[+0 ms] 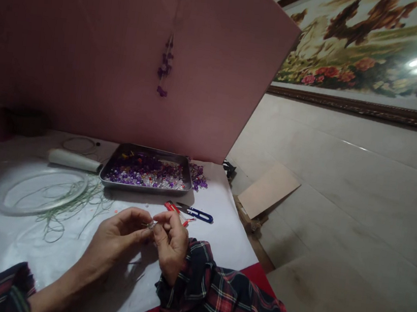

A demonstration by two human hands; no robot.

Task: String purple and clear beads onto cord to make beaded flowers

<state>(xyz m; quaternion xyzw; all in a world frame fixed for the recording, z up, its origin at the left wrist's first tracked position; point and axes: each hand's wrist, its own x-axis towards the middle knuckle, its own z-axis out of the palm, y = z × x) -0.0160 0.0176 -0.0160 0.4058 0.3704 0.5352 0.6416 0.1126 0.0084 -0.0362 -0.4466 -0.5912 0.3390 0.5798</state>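
Here, the person holds a small beadwork piece [151, 224] between the two hands, above the white-covered counter [227, 230]. The left hand [119, 234] has its thumb and forefinger closed on one side of this piece, and the right hand [171, 240] is also closed on it from the other side. The piece looks clear and shiny, but its exact form is too small to tell.

Just beyond the hands lie the blue thread snips [200, 215], and a red-handled tool [171, 206] is beside them. Farther back stands the metal tray [146, 189], which contains purple, clear and a few orange beads [144, 173]. Next to its right side there is a purple bead cluster [198, 177].

On the left of the tray lies the white thread cone [74, 160]. Nearer to the person, the loose green cord [67, 206] partly overlaps a translucent coil [12, 211]. A purple beaded strand [165, 66] hangs against the pink panel [213, 64].
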